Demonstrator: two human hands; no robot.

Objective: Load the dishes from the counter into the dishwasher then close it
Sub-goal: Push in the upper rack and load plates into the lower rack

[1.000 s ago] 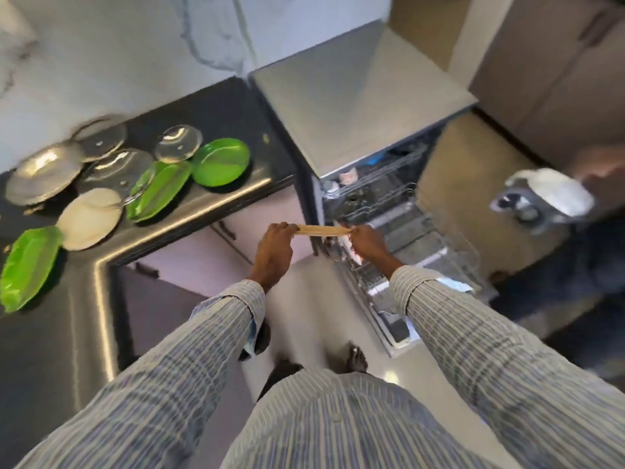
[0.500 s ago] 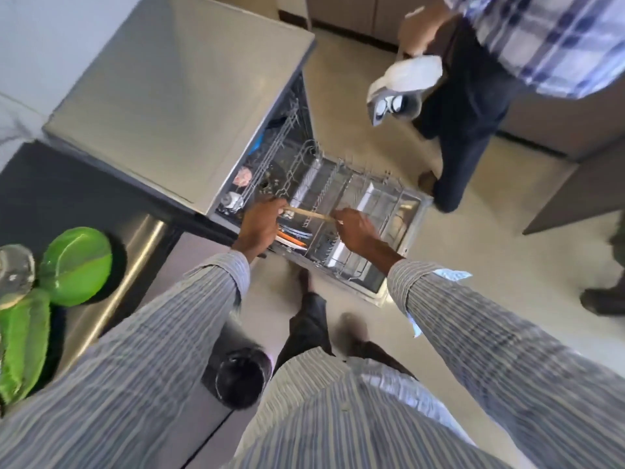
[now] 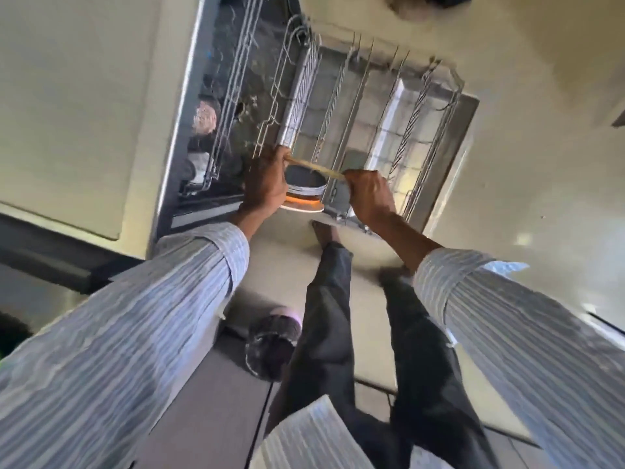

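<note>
Dishwasher (image 3: 189, 106) door open, lower rack (image 3: 372, 113) pulled out. Wooden stick (image 3: 314, 168) gripped at both ends by left hand (image 3: 265, 186) and right hand (image 3: 370, 194), above rack's near edge.

The sleeves (image 3: 162, 319) are pale blue-white with fine grey stripes. The trousers (image 3: 324, 333) are dark, almost black. The rack (image 3: 341, 106) is silver-grey wire. The plate (image 3: 313, 170) held edge-on looks tan. Below it, stacked dishes (image 3: 304, 194) show dark grey, white and orange rims. The floor (image 3: 541, 164) is cream.
</note>
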